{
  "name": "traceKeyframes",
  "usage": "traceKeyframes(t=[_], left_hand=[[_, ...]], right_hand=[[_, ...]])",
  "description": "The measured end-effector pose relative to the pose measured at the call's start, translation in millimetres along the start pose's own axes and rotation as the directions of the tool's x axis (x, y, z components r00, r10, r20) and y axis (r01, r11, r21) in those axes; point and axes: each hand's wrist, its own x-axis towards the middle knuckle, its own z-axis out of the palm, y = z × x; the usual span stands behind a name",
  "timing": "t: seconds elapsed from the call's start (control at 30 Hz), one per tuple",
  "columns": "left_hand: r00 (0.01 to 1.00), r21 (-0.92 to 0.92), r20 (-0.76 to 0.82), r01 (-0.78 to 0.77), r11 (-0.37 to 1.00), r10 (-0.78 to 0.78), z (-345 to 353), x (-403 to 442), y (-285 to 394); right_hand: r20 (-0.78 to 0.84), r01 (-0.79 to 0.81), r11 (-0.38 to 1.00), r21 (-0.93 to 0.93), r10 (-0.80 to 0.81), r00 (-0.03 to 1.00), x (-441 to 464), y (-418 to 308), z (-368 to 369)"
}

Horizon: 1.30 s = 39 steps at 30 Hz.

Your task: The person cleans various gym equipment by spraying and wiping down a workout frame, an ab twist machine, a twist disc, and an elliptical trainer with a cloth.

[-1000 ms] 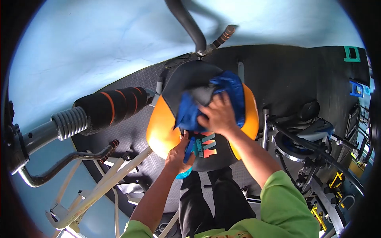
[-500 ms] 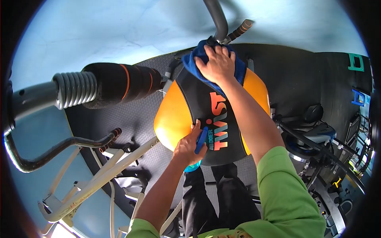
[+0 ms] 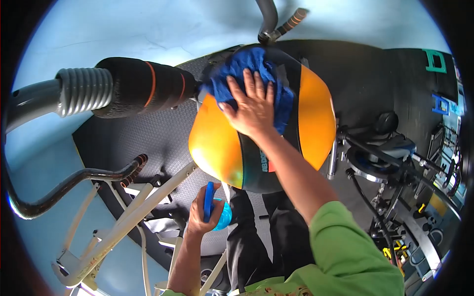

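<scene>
An orange and black padded seat (image 3: 316, 116) with lettering on its black middle fills the centre of view. My right hand (image 3: 253, 109) lies with fingers spread on a crumpled blue cloth (image 3: 247, 63), pressing it against the upper left part of the seat. Below the seat's lower left edge, my left hand (image 3: 201, 209) is wrapped round a bottle (image 3: 224, 217) with a blue top and a turquoise body. Part of the bottle is hidden by the fingers.
A thick black padded roller (image 3: 133, 86) with a grey spring extends from the left. Below it are a curved bar (image 3: 64, 185) and a cream frame (image 3: 133, 217). A curved handle (image 3: 291, 22) stands beyond the seat. More exercise equipment (image 3: 380, 153) is at the right.
My right hand and the cloth moved to the seat's far edge, then back toward its left side. My left hand, with the bottle, has come off the seat to below its edge.
</scene>
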Motion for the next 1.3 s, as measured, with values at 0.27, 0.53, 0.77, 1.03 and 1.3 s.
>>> traceKeyframes(t=[0.27, 0.53, 0.77, 1.03, 1.3], left_hand=[[0.993, 0.008, -0.074, -0.089, 0.996, 0.089, -8, -6, -19], [0.997, 0.079, 0.071, -0.037, 0.996, 0.031, -7, -27, -25], [0.991, 0.146, 0.116, 0.054, 0.988, -0.072, -11, -50, -29], [0.990, 0.116, 0.109, 0.080, 0.990, -0.093, -7, -30, -27], [0.978, 0.181, 0.193, 0.045, 0.982, -0.081, -17, -15, -18]], right_hand=[[0.369, 0.365, 0.871, 0.330, -0.475, 0.799, -150, -36, 5], [0.009, -0.041, 0.999, 0.021, 0.041, 0.999, -68, -78, 29], [0.178, 0.228, 0.973, 0.022, -0.228, 0.957, -236, -41, 3], [0.075, -0.244, 0.962, 0.126, 0.236, 0.969, -127, -69, 15], [0.212, -0.077, 0.996, 0.049, 0.065, 0.975, -243, -26, -22]])
